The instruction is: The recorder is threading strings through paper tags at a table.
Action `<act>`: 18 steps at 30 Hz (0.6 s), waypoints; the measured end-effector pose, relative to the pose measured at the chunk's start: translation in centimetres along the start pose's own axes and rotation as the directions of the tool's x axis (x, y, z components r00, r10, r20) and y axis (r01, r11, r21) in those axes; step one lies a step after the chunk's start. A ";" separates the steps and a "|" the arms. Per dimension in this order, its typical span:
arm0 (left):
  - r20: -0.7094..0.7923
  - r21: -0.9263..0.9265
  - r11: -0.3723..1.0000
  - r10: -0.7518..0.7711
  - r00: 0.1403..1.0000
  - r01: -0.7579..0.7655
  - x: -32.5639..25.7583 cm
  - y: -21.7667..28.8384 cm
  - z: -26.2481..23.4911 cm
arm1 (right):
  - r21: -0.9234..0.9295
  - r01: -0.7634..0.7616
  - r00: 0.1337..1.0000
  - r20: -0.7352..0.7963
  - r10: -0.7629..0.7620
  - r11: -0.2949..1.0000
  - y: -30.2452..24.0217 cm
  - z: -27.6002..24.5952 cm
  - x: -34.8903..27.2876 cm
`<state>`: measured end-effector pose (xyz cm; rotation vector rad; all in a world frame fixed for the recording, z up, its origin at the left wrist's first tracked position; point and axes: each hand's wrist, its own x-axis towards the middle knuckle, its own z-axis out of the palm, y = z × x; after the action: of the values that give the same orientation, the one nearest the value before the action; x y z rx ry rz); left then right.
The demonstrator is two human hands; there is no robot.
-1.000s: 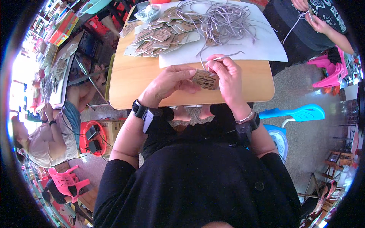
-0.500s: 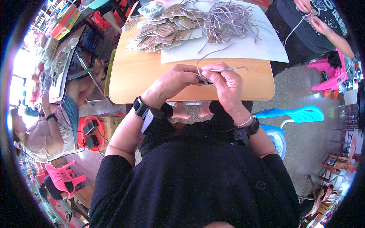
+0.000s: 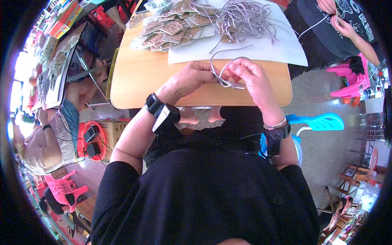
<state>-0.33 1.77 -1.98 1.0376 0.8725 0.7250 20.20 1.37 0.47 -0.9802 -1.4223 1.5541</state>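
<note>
Just above the table's near edge, my left hand (image 3: 197,74) pinches a thin grey cord (image 3: 223,81), its fingers closed around it. The cord bends into a loop between my two hands, and a loose end reaches toward the pile behind. My right hand (image 3: 256,76) is closed, thumb against the fingers, at the right side of this loop. Whether a small board sits in my left fingers is hidden. Beyond my hands lie a heap of flat brown boards (image 3: 175,28) and a tangle of grey cords (image 3: 247,20).
A white sheet (image 3: 281,51) covers the far right of the wooden table (image 3: 134,77). A clear bag of small parts (image 3: 159,6) sits at the far edge. At right, a co-worker's hands (image 3: 342,26) hold a cord. A blue chair (image 3: 318,121) stands close by my right arm.
My right hand has turned and moved slightly right, and the cord's straight end that pointed right is now bent into a loop. My left hand stays nearly in place.
</note>
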 end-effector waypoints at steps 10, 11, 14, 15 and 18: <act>-0.011 0.160 0.986 0.049 0.999 -0.047 0.0 0.9 0.1 | -0.704 0.360 0.923 0.172 -0.345 0.612 -2.1 0.5 -2.3; -0.013 0.107 0.993 0.042 0.999 -0.040 0.1 0.7 0.1 | -0.773 0.405 0.890 0.213 -0.402 0.488 -2.1 0.7 -2.3; -0.012 0.036 0.999 0.030 0.999 -0.029 0.1 0.6 0.2 | -0.814 0.451 0.843 0.253 -0.475 0.367 -1.8 0.7 -2.2; -0.006 0.019 0.999 0.026 1.000 -0.026 0.0 0.6 0.1 | -0.803 0.461 0.832 0.242 -0.499 0.379 -1.5 0.6 -2.1; -0.010 0.036 0.999 0.012 1.000 -0.012 -0.1 0.9 0.1 | -0.633 0.394 0.891 0.084 -0.447 0.666 -0.8 0.4 -2.3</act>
<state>-0.35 1.92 -1.09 1.0723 0.8915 0.7272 20.72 -0.85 1.34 -0.9672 -2.0096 0.6676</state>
